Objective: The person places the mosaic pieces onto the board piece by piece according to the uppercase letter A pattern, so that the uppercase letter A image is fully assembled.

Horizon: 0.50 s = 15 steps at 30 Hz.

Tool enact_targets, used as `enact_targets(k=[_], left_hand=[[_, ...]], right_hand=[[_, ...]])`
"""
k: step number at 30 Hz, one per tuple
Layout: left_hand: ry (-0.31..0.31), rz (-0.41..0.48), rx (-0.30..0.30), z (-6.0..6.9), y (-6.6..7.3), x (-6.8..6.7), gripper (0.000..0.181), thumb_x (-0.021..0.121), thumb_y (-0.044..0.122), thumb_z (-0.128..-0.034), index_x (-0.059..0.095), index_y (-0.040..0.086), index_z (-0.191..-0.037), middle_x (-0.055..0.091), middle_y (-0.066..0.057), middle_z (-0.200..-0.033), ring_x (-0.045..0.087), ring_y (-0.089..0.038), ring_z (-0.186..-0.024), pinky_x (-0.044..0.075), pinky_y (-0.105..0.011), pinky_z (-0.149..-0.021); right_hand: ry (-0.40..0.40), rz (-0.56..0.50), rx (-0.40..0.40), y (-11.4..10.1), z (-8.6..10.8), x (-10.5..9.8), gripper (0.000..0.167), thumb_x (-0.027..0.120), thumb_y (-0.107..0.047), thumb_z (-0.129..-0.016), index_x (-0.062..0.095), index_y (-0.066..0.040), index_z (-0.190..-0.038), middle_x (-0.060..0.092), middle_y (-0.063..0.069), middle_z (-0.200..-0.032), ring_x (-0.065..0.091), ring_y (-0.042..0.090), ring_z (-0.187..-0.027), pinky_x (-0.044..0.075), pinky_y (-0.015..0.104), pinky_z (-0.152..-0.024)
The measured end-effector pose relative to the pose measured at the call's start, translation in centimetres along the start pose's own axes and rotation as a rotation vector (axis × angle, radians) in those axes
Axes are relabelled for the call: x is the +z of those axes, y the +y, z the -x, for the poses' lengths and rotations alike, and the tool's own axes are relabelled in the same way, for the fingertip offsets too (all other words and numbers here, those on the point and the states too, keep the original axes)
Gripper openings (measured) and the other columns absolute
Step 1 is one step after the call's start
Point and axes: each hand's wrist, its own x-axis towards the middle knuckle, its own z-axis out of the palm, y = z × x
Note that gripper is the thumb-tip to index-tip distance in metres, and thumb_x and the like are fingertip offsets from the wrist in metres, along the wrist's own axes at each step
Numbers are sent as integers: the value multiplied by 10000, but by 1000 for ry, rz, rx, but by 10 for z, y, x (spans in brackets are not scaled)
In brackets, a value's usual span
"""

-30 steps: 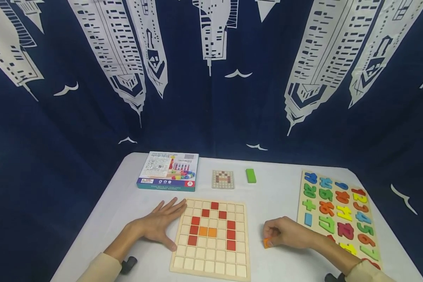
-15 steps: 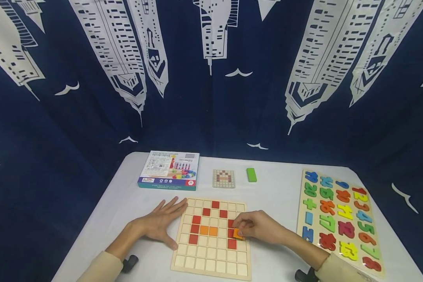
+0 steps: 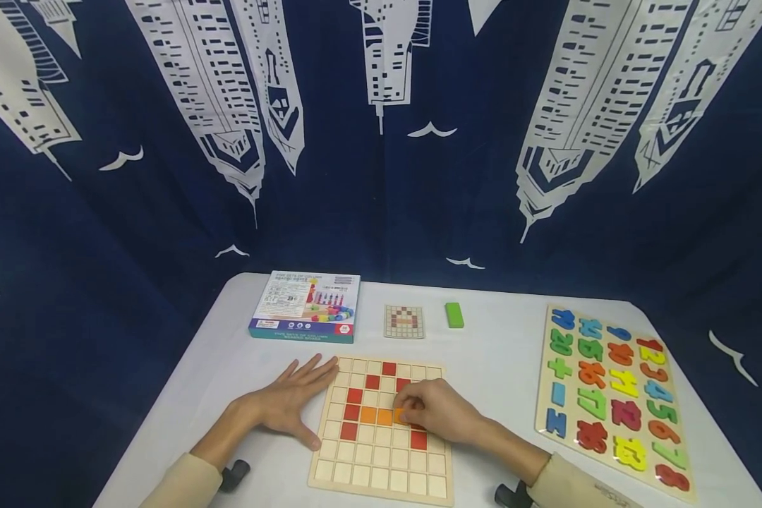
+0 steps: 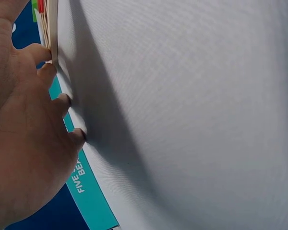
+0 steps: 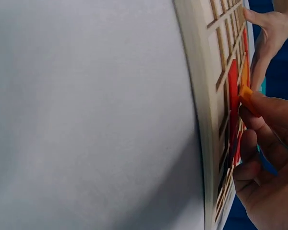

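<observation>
A wooden grid board (image 3: 381,481) lies on the white table with red square tiles (image 3: 349,431) and two orange tiles (image 3: 376,416) set in its cells. My left hand (image 3: 288,401) rests with fingers spread at the board's left edge; in the left wrist view its fingertips (image 4: 78,136) touch the tablecloth and the board's side. Over the right part of the board, my right hand (image 3: 441,413) pinches another orange tile (image 5: 249,99) between thumb and finger. That tile is at the cell just right of the two orange ones, partly hidden by the fingers.
Behind the board lie a boxed bead set (image 3: 305,307), a small pattern card (image 3: 403,322) and a green block (image 3: 454,315). On the right is a number puzzle board (image 3: 616,395) with colourful pieces. A dark patterned curtain (image 3: 381,197) hangs behind the table.
My right hand has moved left from the table beside the board to over its grid, carrying the orange tile. The left hand has stayed at the board's left edge.
</observation>
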Motion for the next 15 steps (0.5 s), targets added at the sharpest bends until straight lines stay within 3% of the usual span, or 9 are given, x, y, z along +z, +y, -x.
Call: enact_targets(k=[6, 15], left_hand=[[1, 8, 0, 0, 1, -1, 1286, 629, 806, -507, 114, 162, -1494, 7, 3, -1551, -35, -300, -1396, 23, -583, -1081], [13, 2, 2, 0, 0, 1, 1296, 624, 813, -497, 117, 159, -1494, 16, -6, -1551, -25, -306, -1396, 25, -582, -1081]], right_hand=[[-11, 37, 38, 1, -2, 3, 96, 711, -189, -810, 672, -254, -869, 596, -146, -718, 521, 26, -654, 461, 200, -605], [-22, 63, 27, 3, -2, 3, 135, 713, -158, -798, 684, -258, -883, 597, -164, -749, 518, 46, -706, 446, 210, -652]])
